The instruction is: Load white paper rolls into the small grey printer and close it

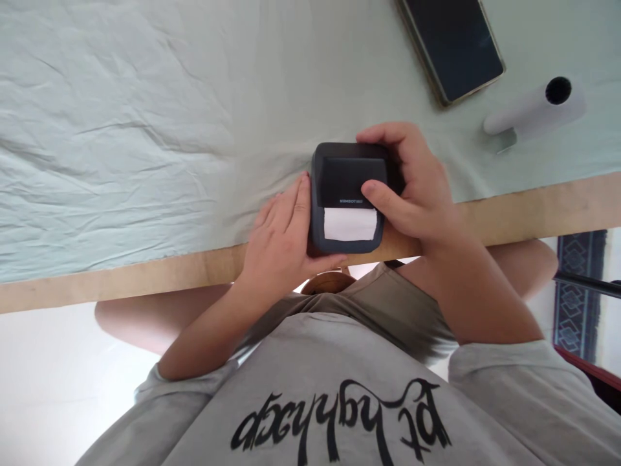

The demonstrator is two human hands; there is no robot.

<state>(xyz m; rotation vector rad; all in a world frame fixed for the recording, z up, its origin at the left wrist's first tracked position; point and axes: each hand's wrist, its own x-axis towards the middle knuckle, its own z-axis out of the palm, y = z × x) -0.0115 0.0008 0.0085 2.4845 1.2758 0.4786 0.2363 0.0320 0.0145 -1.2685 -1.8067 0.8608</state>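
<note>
A small black printer (347, 175) with a white paper roll showing in its bay stands at the table's near edge. My left hand (281, 239) cups its left side and bottom, fingers together against the casing. My right hand (412, 188) wraps over its right side, with the thumb pressing on the dark lid near the paper slot and the fingers curled round the top corner.
A pale green cloth (145, 129) covers the table, whose wooden edge (97, 285) runs along the front. A dark phone (453, 45) lies at the back right. Beside it lies a white paper roll (533, 113).
</note>
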